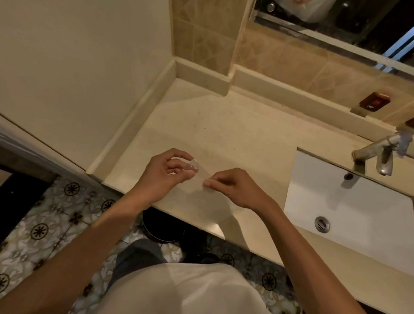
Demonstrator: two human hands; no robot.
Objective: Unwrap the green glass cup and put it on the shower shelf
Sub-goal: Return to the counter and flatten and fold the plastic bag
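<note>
Your two bare forearms reach forward from the bottom of the view, wrists close together. Your left hand (164, 173) curls with fingers bent around something small and clear. Your right hand (233, 187) pinches thumb against forefinger, knuckles up, just beside the left.

Head camera looks down, close.

A pale cream, polished stone counter (202, 123) runs along the tiled wall, its far left corner tucked into a raised stone upstand; its near edge overhangs a patterned floral tile floor (46, 221); a white rectangular basin (363, 209) is sunk into its right part; a dull metal tap (377, 153) stands on the counter at the basin's far edge; a few dark specks dot the surface.
</note>
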